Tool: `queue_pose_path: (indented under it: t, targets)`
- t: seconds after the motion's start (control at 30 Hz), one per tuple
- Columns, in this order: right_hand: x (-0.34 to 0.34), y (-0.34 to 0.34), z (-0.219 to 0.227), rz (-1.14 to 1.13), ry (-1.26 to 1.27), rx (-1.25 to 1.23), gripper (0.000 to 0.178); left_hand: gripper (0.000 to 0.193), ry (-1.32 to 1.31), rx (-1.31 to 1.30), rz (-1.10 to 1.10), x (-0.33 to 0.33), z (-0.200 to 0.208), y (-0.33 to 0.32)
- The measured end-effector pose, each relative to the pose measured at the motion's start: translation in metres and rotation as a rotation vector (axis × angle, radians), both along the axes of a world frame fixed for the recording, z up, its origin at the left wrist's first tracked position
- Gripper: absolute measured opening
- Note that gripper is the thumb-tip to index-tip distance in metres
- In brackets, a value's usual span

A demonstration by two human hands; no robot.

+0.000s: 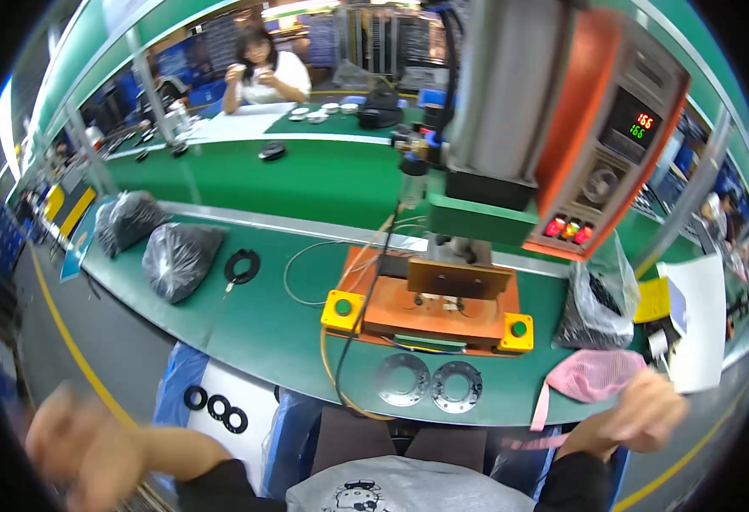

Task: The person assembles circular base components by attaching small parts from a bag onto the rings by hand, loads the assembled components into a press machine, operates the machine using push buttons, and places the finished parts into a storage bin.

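My left hand (pixel 80 448) is out at the lower left, beyond the table's edge, and motion smears its fingers. Over the table's right front edge, my right hand (pixel 647 411) looks curled closed, a little blurred. Right beside it lies a pink mesh piece (pixel 592 374) with a strap hanging down; I cannot make out whether the fingers grip it. Another pink strap (pixel 535 443) runs by my right wrist. Two flat metal rings with holes, a left ring (pixel 402 380) and a right ring (pixel 456 387), lie side by side in front of the press.
An orange press (pixel 434 316) with yellow button boxes stands mid-table. Dark-filled plastic bags, one at left (pixel 182 260) and one at right (pixel 598 307), sit near a black ring (pixel 242 267). Black rings (pixel 218 408) rest on a white sheet below. A person (pixel 263 72) sits opposite.
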State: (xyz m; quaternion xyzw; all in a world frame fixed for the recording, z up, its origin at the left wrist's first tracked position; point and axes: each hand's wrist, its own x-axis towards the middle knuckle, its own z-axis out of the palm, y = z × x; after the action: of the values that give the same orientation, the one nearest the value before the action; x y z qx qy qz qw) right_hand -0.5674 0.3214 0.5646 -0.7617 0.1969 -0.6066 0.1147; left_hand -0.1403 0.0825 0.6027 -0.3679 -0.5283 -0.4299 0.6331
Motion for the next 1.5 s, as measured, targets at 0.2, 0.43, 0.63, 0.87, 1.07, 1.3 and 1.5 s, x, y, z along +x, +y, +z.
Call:
queue_pose_path:
  t: [0.2, 0.43, 0.63, 0.87, 1.07, 1.3, 1.5]
  targets:
    - [0.072, -0.092, -0.15, -0.796, 0.109, 0.619, 0.017, 0.085, -0.087, 1.27, -0.913, -0.087, -0.249, -0.062]
    - [0.103, -0.103, -0.208, -1.107, 0.675, 0.731, 0.051, 0.075, -0.118, 1.126, -0.775, -0.088, -0.269, -0.089]
    - [0.107, -0.105, -0.21, -1.131, 0.678, 0.725, 0.056, 0.062, -0.091, 1.195, -0.72, -0.084, -0.289, -0.115]
    - [0.109, -0.114, -0.208, -1.141, 0.614, 0.759, 0.047, 0.062, -0.075, 1.413, -0.537, -0.089, -0.269, -0.105]
    - [0.102, -0.106, -0.202, -1.181, 0.385, 0.649, 0.039, 0.045, -0.611, 0.724, -0.794, -0.112, -0.247, -0.056]
    - [0.071, -0.056, -0.195, -1.327, 0.293, 0.596, 0.028, 0.027, -1.153, 0.098, 0.731, -0.16, -0.248, 0.035]
    - [0.08, -0.034, -0.216, -1.302, 0.345, 0.813, 0.027, 0.031, -1.213, 0.419, 0.82, -0.161, -0.262, 0.031]
